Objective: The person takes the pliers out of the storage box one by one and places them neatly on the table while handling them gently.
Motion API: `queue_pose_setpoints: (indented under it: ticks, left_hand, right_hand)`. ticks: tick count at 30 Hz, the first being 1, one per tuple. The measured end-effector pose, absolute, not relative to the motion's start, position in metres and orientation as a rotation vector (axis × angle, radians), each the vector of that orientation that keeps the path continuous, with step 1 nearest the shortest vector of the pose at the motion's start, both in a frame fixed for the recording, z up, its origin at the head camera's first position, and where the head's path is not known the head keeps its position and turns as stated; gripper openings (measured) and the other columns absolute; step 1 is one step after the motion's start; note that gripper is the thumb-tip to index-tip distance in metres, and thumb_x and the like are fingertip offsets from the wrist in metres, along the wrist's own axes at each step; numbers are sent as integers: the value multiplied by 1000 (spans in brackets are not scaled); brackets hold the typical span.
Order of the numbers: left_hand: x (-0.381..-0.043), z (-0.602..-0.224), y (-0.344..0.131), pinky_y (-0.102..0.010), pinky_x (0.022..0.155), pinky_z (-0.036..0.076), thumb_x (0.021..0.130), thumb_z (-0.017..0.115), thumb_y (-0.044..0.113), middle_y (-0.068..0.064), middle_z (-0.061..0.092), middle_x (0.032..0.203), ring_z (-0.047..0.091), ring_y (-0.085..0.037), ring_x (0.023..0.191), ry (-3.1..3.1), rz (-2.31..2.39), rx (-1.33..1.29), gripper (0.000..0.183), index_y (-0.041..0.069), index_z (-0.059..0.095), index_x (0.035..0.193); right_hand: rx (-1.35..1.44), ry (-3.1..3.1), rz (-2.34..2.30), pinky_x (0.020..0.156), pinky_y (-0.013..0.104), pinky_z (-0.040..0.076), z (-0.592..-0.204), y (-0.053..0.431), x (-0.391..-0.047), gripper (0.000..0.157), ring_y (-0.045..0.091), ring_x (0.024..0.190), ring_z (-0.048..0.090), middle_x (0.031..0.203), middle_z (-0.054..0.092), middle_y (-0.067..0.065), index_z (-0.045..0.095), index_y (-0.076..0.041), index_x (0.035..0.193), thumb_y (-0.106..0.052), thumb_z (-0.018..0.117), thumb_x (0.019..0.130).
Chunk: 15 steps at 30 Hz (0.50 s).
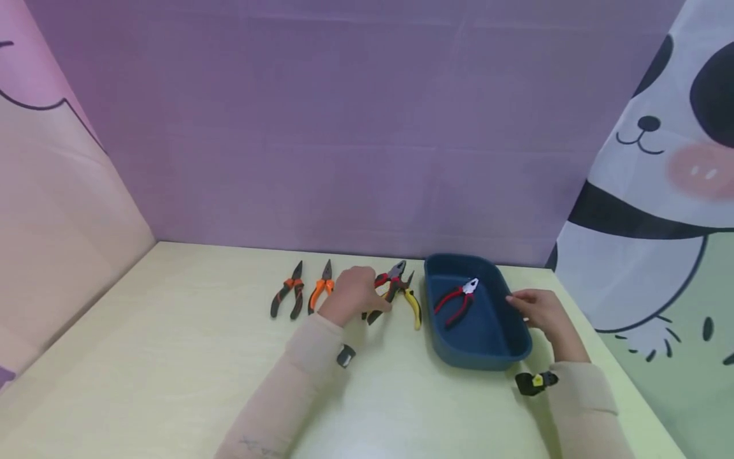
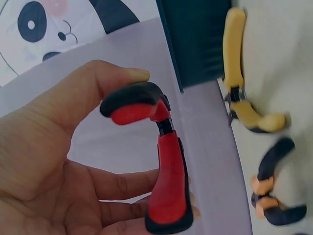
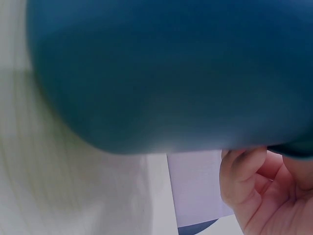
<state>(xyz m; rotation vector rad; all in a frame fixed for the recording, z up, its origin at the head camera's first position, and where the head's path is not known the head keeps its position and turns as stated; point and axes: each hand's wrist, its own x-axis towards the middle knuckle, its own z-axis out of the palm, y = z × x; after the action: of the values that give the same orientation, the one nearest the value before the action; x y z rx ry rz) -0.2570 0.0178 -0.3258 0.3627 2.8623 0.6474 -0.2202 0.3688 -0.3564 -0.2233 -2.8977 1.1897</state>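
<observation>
My left hand [image 1: 354,292] holds red-and-black pliers [image 2: 169,178] by the handles, the thumb on one handle and the fingers behind the other. In the head view these pliers overlap yellow-and-black pliers [image 1: 415,311] that lie on the table beside the blue bin [image 1: 482,365]. My right hand [image 1: 536,309] grips the bin's right rim, thumb and fingers on either side of its wall. Inside the bin lie other red-and-black pliers [image 1: 459,299], jaws pointing away.
Left of my left hand, orange-handled pliers [image 1: 322,288] and grey-and-orange pliers [image 1: 288,290] lie on the pale table [image 1: 172,344]. A purple backdrop [image 1: 355,140] rises behind the table's far edge. A panda-printed cloth [image 1: 631,255] hangs at the right.
</observation>
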Motion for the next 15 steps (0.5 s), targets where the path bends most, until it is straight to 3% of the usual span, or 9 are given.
queue_pose_setpoints:
  ticks: [11, 15]
  left_hand:
    - [-266, -332, -9, -28, 53, 35, 71, 80, 39, 0, 48, 67, 43, -15, 60, 2912, 648, 339, 39, 9, 55, 74]
    - [-269, -337, -17, -28, 53, 37, 71, 80, 39, -1, 52, 72, 47, -16, 63, 2907, 678, 284, 40, 9, 55, 79]
  right_hand:
    - [-228, -2894, 1190, 64, 30, 54, -359, 371, -221, 45, 8, 74, 60, 96, 68, 18, 53, 16, 117, -23, 53, 96]
    - [-226, -2897, 1191, 64, 31, 54, -359, 370, -222, 45, 8, 74, 60, 97, 68, 19, 53, 16, 118, -23, 53, 96]
